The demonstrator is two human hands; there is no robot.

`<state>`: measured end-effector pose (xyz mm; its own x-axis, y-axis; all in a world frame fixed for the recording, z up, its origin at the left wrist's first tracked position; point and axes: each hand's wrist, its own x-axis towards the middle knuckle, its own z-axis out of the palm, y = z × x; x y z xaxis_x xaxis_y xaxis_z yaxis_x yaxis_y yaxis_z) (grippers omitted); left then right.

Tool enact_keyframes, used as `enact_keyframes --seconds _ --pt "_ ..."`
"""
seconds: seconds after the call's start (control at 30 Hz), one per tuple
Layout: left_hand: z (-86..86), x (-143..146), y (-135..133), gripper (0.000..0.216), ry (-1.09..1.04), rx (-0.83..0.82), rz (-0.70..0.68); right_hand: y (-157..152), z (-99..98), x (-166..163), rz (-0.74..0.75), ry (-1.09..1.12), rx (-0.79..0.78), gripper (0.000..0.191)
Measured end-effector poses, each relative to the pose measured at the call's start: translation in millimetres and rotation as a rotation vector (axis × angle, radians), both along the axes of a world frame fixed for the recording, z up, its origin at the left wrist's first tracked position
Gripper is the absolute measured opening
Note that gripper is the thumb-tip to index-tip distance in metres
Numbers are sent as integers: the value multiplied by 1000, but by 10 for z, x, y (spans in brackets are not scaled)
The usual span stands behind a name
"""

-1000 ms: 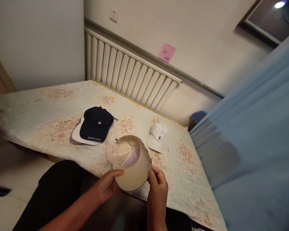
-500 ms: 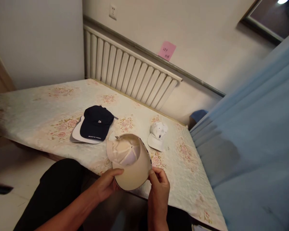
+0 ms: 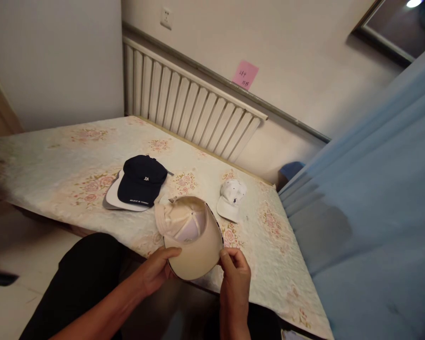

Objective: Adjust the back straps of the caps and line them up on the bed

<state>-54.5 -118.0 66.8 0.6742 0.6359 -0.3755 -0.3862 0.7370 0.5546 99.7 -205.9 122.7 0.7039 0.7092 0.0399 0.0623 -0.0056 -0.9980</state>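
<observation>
Soft beige cap (image 3: 189,236), curved brim

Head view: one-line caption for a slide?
Both hands hold an upturned beige fabric cap by its brim above a floral-covered table.

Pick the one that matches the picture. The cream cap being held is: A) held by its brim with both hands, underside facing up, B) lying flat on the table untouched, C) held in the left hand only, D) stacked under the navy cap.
A: the left hand and right hand each pinch a side of the brim of the cream cap, whose inner lining faces up, while the navy cap lies apart on the table.
</observation>
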Motion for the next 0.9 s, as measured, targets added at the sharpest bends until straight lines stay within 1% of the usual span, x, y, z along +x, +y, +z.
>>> enact_keyframes --seconds 0.17,0.3,0.4,0.5,0.57,0.6,0.63,0.7,0.8,0.83,0.9 --pt "-18 -2 9 49 -12 10 -6 -5 -43 57 46 -16 -18 23" --pt "-29 -4 23 49 -19 35 -16 -6 -87 83 47 12 -28 23" --pt "-47 -7 46 48 -43 28 -33 -8 -98 54 66 35 -27 28" --pt "-85 7 65 46 -76 -42 -54 -2 -82 -62 192 38 -18 36" --pt "-111 38 68 42 -107 -108 -58 19 -95 -180 286 -3 -41 37" --pt "-119 59 67 40 -133 -136 -68 37 -120 -244 302 -45 -60 36" --pt "-123 84 64 38 -162 -160 -69 60 -160 -308 290 -101 -76 35" --pt "-123 136 59 35 -220 -206 -66 122 -277 -423 196 -242 -73 36" --pt "-128 209 64 29 -246 -223 -54 230 -463 -536 31 -442 29 38" --pt "-137 229 72 26 -246 -219 -78 265 -504 -553 6 -497 52 38" --pt "-163 264 96 26 -238 -204 -157 324 -538 -556 20 -597 79 39"
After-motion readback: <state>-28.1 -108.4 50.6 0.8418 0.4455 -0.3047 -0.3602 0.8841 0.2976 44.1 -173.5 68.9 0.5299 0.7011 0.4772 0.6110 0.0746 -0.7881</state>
